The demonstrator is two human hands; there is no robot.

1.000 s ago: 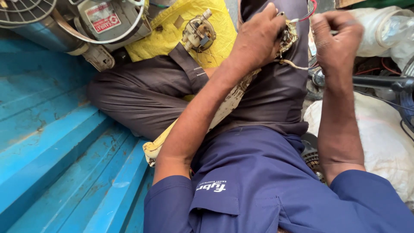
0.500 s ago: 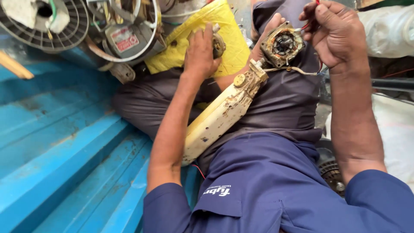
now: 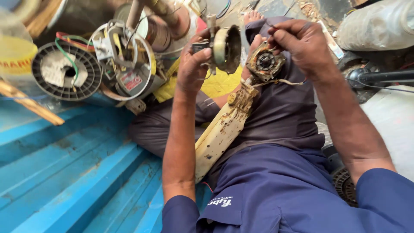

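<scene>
The left hand has its fingers closed around a round metal motor housing, raised above the lap. The right hand pinches thin wires at the small motor topping the cream fan neck (resting across the thighs). Best to keep the housing steady and ease the wires gently.
</scene>
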